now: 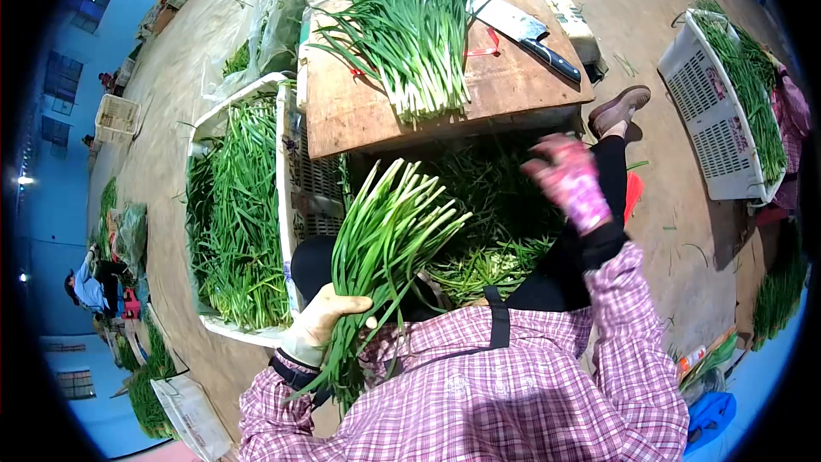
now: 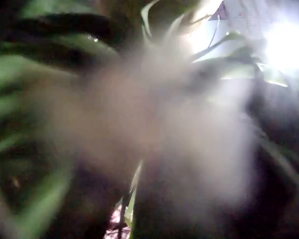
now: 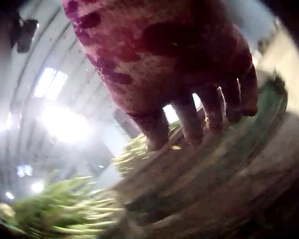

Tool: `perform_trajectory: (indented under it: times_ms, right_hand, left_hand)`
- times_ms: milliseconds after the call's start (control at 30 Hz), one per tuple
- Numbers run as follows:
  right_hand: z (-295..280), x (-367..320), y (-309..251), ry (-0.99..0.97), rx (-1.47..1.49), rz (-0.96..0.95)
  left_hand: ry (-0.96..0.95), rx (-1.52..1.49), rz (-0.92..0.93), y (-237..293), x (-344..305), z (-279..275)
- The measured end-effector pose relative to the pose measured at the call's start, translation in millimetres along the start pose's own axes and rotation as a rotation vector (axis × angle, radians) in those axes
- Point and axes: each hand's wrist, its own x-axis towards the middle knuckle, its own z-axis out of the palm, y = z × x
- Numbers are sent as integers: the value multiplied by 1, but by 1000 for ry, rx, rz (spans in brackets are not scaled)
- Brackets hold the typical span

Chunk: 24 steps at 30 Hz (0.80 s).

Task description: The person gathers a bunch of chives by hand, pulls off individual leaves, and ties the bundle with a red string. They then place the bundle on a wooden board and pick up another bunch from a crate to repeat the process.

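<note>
My left hand [image 1: 329, 321], in a pale glove, grips a bunch of garlic chives [image 1: 389, 231] near its leafy end, with the pale stem ends fanned up and forward. The left wrist view is mostly a blur with some green leaves [image 2: 45, 204]. To the right, my right hand [image 1: 566, 180] is in a pink patterned glove above my knee, holding nothing. Its fingers [image 3: 189, 119] are spread and point downward in the right wrist view. A larger pile of chives [image 1: 419, 43] lies on the wooden board [image 1: 513, 85], beside a cleaver [image 1: 513, 21] with a black handle.
A white crate [image 1: 286, 205] full of chives stands left of the board. Loose trimmings [image 1: 496, 269] lie below the board between my legs. Another white crate [image 1: 710, 103] of chives is at the right, near another person's sleeve [image 1: 791, 107]. Red ties [image 1: 489, 43] lie by the cleaver.
</note>
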Motion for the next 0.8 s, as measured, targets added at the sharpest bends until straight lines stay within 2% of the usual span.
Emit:
perform_trajectory:
  times_ms: [33, 133, 200, 300, 333, 367, 400, 467, 567, 600, 633, 700, 733, 767, 800]
  right_hand:
    - [15, -10, -26, -27, 169, -129]
    - [54, -29, -85, -437, 191, -48]
    - [84, -41, -86, -533, 476, 84]
    - [100, -50, -72, -291, 1194, 351]
    - [77, -40, -78, -196, 1132, 461]
    - [85, -35, -55, -56, 1231, 412]
    - [72, -27, -49, -13, 1152, 309]
    - [67, -30, -64, -79, 1007, 316]
    - [94, -44, -74, -395, 934, 216]
    - [101, -47, -72, -562, 1166, 260]
    - [106, -45, -66, -620, 1137, 258]
    - [73, -38, -77, -355, 1186, 299]
    - [58, -31, -84, -204, 1173, 479]
    - [65, -24, -58, -49, 1233, 449]
    - [68, -18, -28, 109, 1287, 414]
  left_hand:
    - [-18, -10, -12, 2, 3, 2]
    - [-2, -30, 36, -1, 10, 14]
    - [-48, -39, 54, 6, 8, 22]
    - [-32, -72, 53, 6, 11, 18]
    - [-31, -66, 64, 6, 11, 17]
    - [-24, -78, 55, 5, 10, 16]
    - [-19, -92, 51, 5, 10, 17]
    - [-11, -118, 41, 8, 9, 22]
    - [-81, -131, 30, 4, 15, 24]
    - [-103, -138, 18, 1, 16, 23]
    - [-108, -51, 19, 2, 13, 23]
    - [-69, -4, 49, -5, 14, 14]
    - [-48, 20, 59, -8, 14, 11]
    - [-15, 17, 120, -7, 12, 13]
    - [-18, -12, 94, -4, 9, 14]
